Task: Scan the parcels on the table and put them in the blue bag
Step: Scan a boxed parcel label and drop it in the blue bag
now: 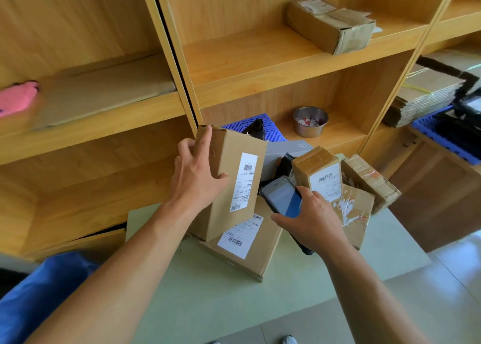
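Note:
My left hand (194,173) grips a tall cardboard parcel (235,179) from its left side, holding it upright with its white barcode label facing me. Just to the right of that label, my right hand (312,218) holds a dark handheld scanner (282,196) with a lit screen. Under the held parcel lies a flat cardboard parcel (250,250) with a white label. To the right sit a small taped box (318,173), a crumpled parcel (354,213) and a worn box (371,182). The blue bag (39,294) is at the lower left, beside the pale green table (213,304).
Wooden shelving stands behind the table. It holds a cardboard box (330,24) high up, a steel bowl (310,121), a pink cloth (17,97) and a flat cardboard sheet. A blue crate (442,138) and stacked flat cardboard are at the right. A grey package lies behind the pile.

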A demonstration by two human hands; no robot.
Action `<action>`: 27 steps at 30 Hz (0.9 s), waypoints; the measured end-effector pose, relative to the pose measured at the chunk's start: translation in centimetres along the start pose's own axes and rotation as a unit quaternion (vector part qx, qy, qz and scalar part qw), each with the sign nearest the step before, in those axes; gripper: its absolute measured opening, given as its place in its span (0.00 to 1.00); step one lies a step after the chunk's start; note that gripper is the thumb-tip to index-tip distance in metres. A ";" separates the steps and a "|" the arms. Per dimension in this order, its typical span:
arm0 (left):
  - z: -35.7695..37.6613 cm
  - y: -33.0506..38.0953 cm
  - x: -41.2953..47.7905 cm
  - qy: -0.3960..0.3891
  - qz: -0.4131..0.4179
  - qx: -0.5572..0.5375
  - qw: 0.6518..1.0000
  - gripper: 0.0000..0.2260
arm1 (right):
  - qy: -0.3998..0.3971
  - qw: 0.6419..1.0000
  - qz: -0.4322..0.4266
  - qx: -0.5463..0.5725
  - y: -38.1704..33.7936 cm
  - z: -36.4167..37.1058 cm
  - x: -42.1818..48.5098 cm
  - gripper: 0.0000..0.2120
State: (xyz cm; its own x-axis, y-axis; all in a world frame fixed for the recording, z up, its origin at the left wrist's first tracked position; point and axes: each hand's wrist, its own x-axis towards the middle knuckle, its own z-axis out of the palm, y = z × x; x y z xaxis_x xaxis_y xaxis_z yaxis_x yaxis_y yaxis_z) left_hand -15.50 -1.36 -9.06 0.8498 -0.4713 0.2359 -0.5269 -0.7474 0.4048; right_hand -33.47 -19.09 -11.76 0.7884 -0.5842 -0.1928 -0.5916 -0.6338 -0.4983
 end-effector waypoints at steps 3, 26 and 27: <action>-0.2 -0.5 -1.1 0.012 -0.040 -0.029 0.999 0.49 | -0.001 0.999 -0.033 0.016 -0.5 0.2 0.3 0.47; -14.7 -19.8 -20.9 0.127 -0.285 -0.021 0.950 0.45 | -0.122 0.959 -0.251 -0.053 -20.6 12.2 -9.8 0.34; -15.7 -21.2 -22.5 0.132 -0.293 -0.016 0.947 0.45 | -0.129 0.955 -0.261 -0.056 -22.1 13.3 -11.1 0.34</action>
State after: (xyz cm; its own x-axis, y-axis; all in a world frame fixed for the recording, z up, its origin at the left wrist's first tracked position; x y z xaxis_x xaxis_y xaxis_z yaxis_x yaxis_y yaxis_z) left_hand -23.22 32.40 -9.06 0.9722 0.1577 0.1733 0.0343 -0.8274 0.5605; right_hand -26.90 8.13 -9.86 0.9878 -0.0387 -0.1509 -0.1090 -0.8636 -0.4922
